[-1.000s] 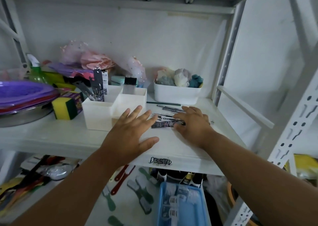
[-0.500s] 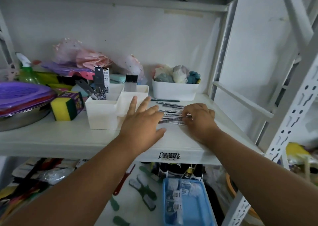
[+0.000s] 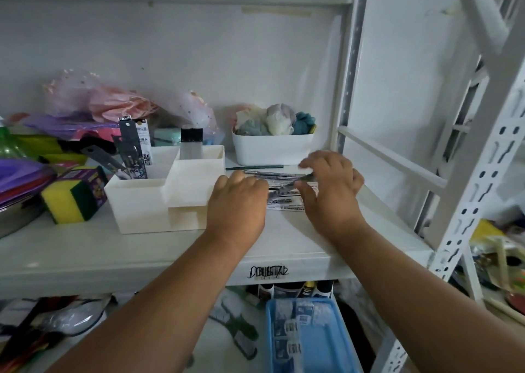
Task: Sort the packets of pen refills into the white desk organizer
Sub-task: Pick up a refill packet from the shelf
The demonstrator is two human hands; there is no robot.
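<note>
The white desk organizer (image 3: pixel 170 199) stands on the shelf, left of centre. Dark refill packets (image 3: pixel 132 151) stand upright in its back left compartment, and another packet (image 3: pixel 191 142) stands in the back right one. Several more refill packets (image 3: pixel 284 202) lie in a loose pile on the shelf right of the organizer. My right hand (image 3: pixel 332 193) pinches one packet (image 3: pixel 287 187), lifted and tilted above the pile. My left hand (image 3: pixel 238 202) is between the organizer and the pile. Its fingers are curled at the lower end of that packet, with the tips hidden.
A white bin of cloths (image 3: pixel 272 148) sits behind the pile. A yellow-green sponge (image 3: pixel 71 199), purple trays (image 3: pixel 20 179) and pink bags (image 3: pixel 108 102) crowd the left. A shelf upright (image 3: pixel 345 88) stands at the right. Below are a blue tray (image 3: pixel 309 338) and brushes.
My right hand has lifted one packet off the pile and tilted it. My left hand has slid right from beside the organizer and curled its fingers at the packet's end.
</note>
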